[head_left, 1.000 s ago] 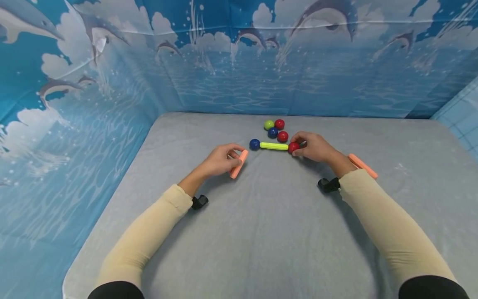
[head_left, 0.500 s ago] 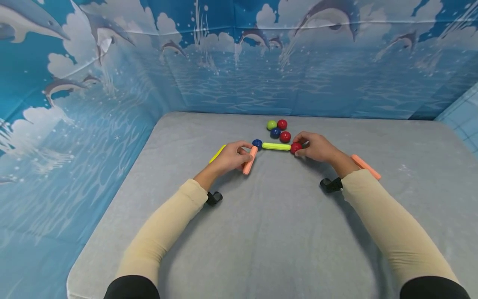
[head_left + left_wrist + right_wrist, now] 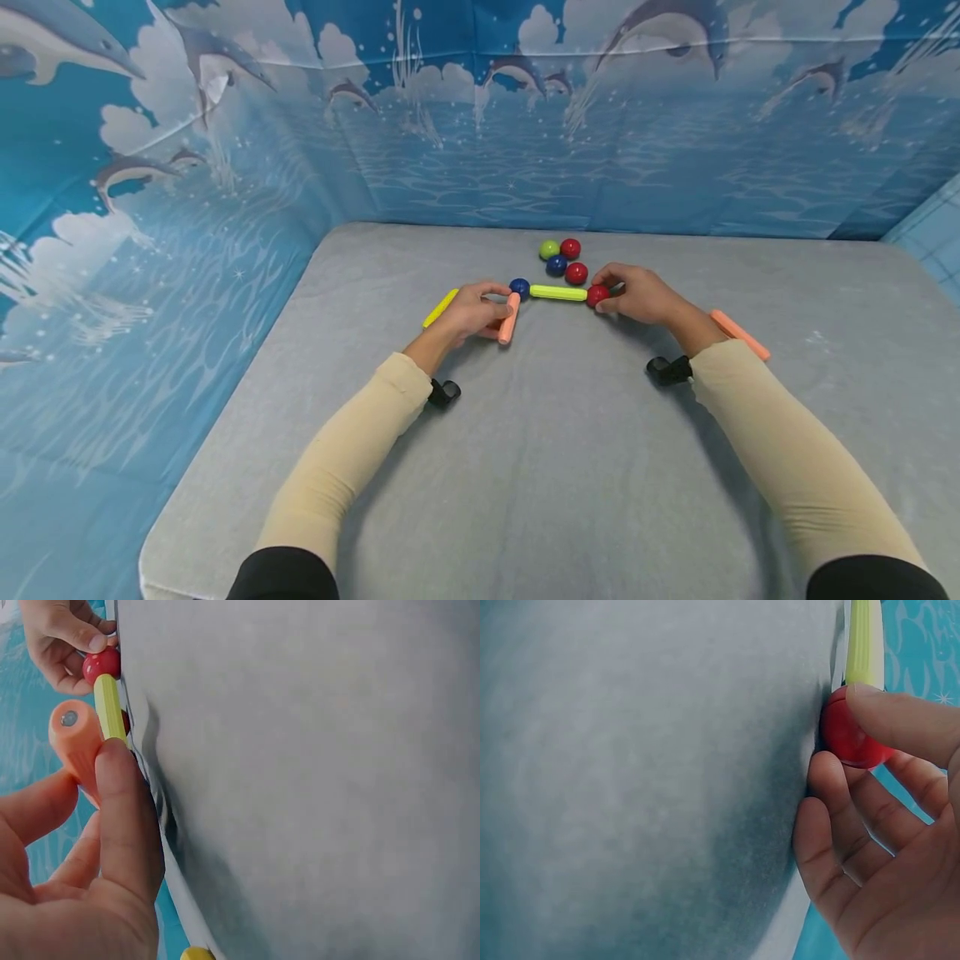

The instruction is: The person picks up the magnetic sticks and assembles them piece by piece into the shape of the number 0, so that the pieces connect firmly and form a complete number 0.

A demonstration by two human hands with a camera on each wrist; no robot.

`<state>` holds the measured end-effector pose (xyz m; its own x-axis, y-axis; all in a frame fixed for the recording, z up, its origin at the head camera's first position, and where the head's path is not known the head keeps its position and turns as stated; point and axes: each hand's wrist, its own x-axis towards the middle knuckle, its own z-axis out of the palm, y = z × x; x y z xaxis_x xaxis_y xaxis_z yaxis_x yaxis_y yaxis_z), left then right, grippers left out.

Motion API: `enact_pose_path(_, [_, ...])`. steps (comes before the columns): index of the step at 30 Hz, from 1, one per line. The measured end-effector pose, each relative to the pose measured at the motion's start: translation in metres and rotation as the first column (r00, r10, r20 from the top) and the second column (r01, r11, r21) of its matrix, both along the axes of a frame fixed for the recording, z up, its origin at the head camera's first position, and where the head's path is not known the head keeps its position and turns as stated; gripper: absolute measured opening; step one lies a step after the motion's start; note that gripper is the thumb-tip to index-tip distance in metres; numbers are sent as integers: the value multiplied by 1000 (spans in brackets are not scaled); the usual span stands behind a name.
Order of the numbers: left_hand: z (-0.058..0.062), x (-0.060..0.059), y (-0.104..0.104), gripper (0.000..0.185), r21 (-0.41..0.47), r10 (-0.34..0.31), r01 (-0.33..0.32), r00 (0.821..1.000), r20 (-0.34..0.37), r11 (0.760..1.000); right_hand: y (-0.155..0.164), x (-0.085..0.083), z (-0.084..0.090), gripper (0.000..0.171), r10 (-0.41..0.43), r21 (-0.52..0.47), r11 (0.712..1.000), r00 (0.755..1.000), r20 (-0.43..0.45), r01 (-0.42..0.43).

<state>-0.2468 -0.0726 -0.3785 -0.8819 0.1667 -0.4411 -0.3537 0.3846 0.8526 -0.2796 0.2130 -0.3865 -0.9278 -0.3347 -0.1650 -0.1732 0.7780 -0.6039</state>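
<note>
Dolphin walls stand around a grey table (image 3: pixel 540 433) with toy sticks and balls.
Left hand (image 3: pixel 468 311) grips an orange stick (image 3: pixel 509 317), its top end touching the blue ball (image 3: pixel 519 287). Right hand (image 3: pixel 637 295) pinches the red ball (image 3: pixel 597 295) at the other end of the green stick (image 3: pixel 558 292). Four more balls (image 3: pixel 563 259) sit just behind.
</note>
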Motion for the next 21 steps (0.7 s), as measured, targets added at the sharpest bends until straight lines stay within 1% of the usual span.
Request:
enact_pose_path(7, [-2, 0, 3, 39, -1, 15, -15, 1000, 10, 1000, -2, 0, 3, 36, -1, -14, 1000, 1000, 15, 1])
enact_pose_path(13, [-2, -2, 6, 35, -6, 23, -23, 1000, 13, 1000, -2, 3, 6, 37, 14, -16, 1000, 1000, 16, -14])
enact_pose_path(21, [-2, -1, 9, 33, -8, 24, -24, 1000, 12, 1000, 1, 3, 5, 36, 16, -18, 1000, 1000, 14, -16])
